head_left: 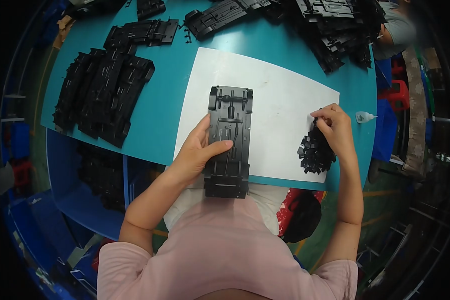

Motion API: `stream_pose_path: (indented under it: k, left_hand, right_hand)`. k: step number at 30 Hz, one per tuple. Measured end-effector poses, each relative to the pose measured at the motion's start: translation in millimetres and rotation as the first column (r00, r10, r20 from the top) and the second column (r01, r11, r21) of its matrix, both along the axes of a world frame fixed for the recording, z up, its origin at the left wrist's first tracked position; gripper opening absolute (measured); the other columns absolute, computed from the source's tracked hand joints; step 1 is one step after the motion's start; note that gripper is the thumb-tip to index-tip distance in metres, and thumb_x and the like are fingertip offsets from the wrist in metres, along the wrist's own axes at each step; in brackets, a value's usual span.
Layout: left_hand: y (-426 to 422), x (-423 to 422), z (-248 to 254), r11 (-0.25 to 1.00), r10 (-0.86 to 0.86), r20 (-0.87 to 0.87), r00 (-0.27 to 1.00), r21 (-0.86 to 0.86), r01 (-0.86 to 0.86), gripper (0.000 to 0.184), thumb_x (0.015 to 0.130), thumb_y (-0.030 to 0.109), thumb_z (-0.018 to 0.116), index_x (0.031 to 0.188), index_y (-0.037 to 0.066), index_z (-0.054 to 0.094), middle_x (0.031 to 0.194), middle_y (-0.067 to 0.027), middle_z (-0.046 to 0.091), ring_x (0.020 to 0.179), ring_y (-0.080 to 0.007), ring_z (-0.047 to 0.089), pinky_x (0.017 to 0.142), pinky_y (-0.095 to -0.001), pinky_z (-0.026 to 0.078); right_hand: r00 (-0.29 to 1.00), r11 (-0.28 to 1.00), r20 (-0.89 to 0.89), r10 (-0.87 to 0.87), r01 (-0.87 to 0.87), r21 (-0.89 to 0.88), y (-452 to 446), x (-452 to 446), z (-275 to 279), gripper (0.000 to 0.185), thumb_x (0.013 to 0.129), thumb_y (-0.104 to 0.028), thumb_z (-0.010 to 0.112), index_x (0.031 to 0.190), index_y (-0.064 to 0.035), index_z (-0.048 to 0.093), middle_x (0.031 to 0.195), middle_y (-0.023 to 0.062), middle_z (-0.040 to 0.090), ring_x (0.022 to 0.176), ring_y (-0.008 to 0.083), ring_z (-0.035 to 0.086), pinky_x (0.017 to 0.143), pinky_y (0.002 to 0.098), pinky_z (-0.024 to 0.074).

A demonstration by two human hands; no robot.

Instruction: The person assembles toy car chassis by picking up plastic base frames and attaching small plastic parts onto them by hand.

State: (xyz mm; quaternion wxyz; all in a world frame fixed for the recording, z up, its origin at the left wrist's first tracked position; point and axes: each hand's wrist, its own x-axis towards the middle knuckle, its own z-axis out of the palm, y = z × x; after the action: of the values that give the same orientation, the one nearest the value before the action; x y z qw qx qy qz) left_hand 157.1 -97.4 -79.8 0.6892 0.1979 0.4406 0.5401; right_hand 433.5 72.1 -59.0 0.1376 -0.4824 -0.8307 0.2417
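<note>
My left hand (195, 152) grips a black plastic toy-car chassis (229, 132) by its left side, thumb lying across its moulded face. The chassis is held lengthwise over the front edge of the white sheet (270, 100). At the sheet's right side, a heap of small black plastic pieces (315, 152) lies beneath my right hand (335, 125). The fingertips of that hand are pinched together at the top of the heap. Whatever is between them is too small and dark to make out.
Black chassis parts lie stacked on the teal table (170, 105) at left (105, 95) and far right (342, 25). A small white dropper bottle (365, 117) lies near the right edge. Another person's grey sleeve (400, 27) shows behind. A blue bin (75, 190) stands below left.
</note>
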Motion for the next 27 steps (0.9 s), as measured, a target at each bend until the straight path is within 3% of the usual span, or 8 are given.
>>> stream_pose_path:
  k: [10, 12, 13, 15, 18, 21, 23, 27]
  left_hand:
    - [-1.6, -1.3, -4.3, 0.999, 0.040, 0.020, 0.999, -0.034, -0.039, 0.063, 0.081, 0.002, 0.064, 0.137, 0.001, 0.035, 0.114, -0.0096, 0.058, 0.101, -0.0148, 0.060, 0.087, -0.0295, 0.051]
    - [-2.1, -0.2, -6.2, 0.998, 0.047, 0.017, 0.999, -0.038, -0.046, 0.062, 0.081, 0.002, 0.064, 0.137, 0.001, 0.035, 0.114, -0.0097, 0.058, 0.101, -0.0148, 0.060, 0.087, -0.0297, 0.051]
    - [-2.4, -0.3, -7.6, 0.999, 0.046, 0.018, 0.999, -0.026, -0.046, 0.062, 0.081, 0.002, 0.064, 0.136, 0.001, 0.035, 0.114, -0.0099, 0.058, 0.101, -0.0148, 0.060, 0.087, -0.0297, 0.051]
    - [-2.7, -0.2, -9.5, 0.999, 0.046, 0.020, 0.999, -0.017, -0.046, 0.061, 0.082, 0.002, 0.064, 0.136, 0.001, 0.036, 0.114, -0.0101, 0.058, 0.101, -0.0149, 0.060, 0.088, -0.0296, 0.051]
    - [-3.7, -1.0, -9.9, 0.998, 0.058, 0.010, 0.998, -0.001, -0.058, 0.060, 0.082, 0.002, 0.063, 0.136, 0.001, 0.036, 0.114, -0.0105, 0.058, 0.101, -0.0151, 0.061, 0.087, -0.0296, 0.051]
    - [-5.2, -2.2, -9.8, 1.000, 0.027, 0.026, 0.999, 0.003, -0.027, 0.060, 0.085, 0.006, 0.063, 0.136, -0.001, 0.035, 0.120, -0.0087, 0.054, 0.109, -0.0150, 0.055, 0.095, -0.0299, 0.045]
    - [-4.7, -0.9, -10.5, 0.998, 0.062, 0.020, 0.998, -0.001, -0.062, 0.059, 0.083, 0.002, 0.062, 0.135, 0.001, 0.036, 0.114, -0.0104, 0.058, 0.100, -0.0152, 0.061, 0.086, -0.0293, 0.051]
    - [-5.0, -1.1, -10.3, 0.998, 0.059, 0.030, 0.998, -0.005, -0.059, 0.059, 0.083, 0.002, 0.062, 0.136, 0.000, 0.035, 0.115, -0.0102, 0.058, 0.100, -0.0151, 0.060, 0.086, -0.0292, 0.051]
  right_hand:
    - [0.997, 0.998, 0.074, 0.018, -0.022, 0.058, -2.4, -6.1, -6.8, 0.012, 0.074, 0.006, 0.065, 0.084, 0.0004, 0.069, 0.076, 0.0058, 0.057, 0.065, 0.0115, 0.054, 0.059, 0.0238, 0.0441]
    - [0.990, 0.997, -0.138, -0.004, -0.007, -0.073, -8.0, -10.8, -1.2, 0.011, 0.078, 0.005, 0.066, 0.087, 0.0004, 0.070, 0.076, 0.0038, 0.061, 0.065, 0.0083, 0.054, 0.058, 0.0223, 0.0443]
    - [0.991, 0.997, -0.134, -0.002, -0.009, -0.077, -10.1, -14.9, 1.7, 0.011, 0.078, 0.005, 0.066, 0.087, 0.0004, 0.070, 0.076, 0.0038, 0.061, 0.065, 0.0083, 0.054, 0.058, 0.0223, 0.0443]
    - [0.937, 0.893, -0.307, -0.169, 0.013, -0.450, -14.7, -23.1, 5.0, 0.011, 0.079, 0.003, 0.066, 0.090, 0.0007, 0.069, 0.074, 0.0017, 0.063, 0.064, 0.0060, 0.055, 0.057, 0.0197, 0.0434]
    - [0.944, 0.868, -0.270, -0.189, 0.032, -0.496, -15.4, -29.0, -1.9, 0.008, 0.081, 0.000, 0.066, 0.088, 0.0009, 0.069, 0.072, 0.0007, 0.063, 0.063, 0.0057, 0.055, 0.057, 0.0178, 0.0426]
    - [0.954, 0.901, -0.247, -0.168, 0.047, -0.431, -17.2, -31.6, -9.5, 0.012, 0.077, -0.003, 0.065, 0.088, 0.0012, 0.068, 0.072, 0.0032, 0.065, 0.066, 0.0078, 0.060, 0.061, 0.0211, 0.0465]
    - [0.964, 0.927, -0.224, -0.143, 0.051, -0.372, -17.8, -32.0, -15.9, 0.012, 0.076, -0.003, 0.065, 0.087, 0.0006, 0.068, 0.072, 0.0034, 0.065, 0.066, 0.0082, 0.060, 0.061, 0.0217, 0.0469]
    - [0.976, 0.976, -0.201, -0.084, 0.040, -0.216, -21.8, -35.7, -18.7, 0.014, 0.073, -0.004, 0.065, 0.086, -0.0011, 0.068, 0.073, 0.0041, 0.066, 0.068, 0.0099, 0.061, 0.062, 0.0234, 0.0478]
